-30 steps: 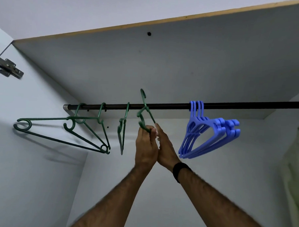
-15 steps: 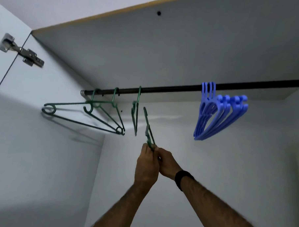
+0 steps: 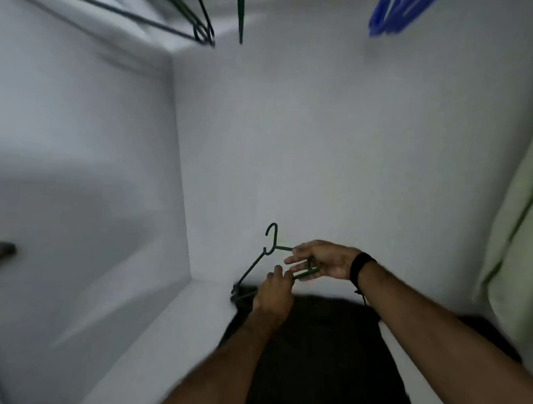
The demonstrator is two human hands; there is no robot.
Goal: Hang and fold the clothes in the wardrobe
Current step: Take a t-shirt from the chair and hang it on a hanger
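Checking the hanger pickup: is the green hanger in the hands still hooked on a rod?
No: the green hanger is held low by the left hand and right hand, its hook free in the air.

No text, label, brand, number or sign can be read anywhere in this view.
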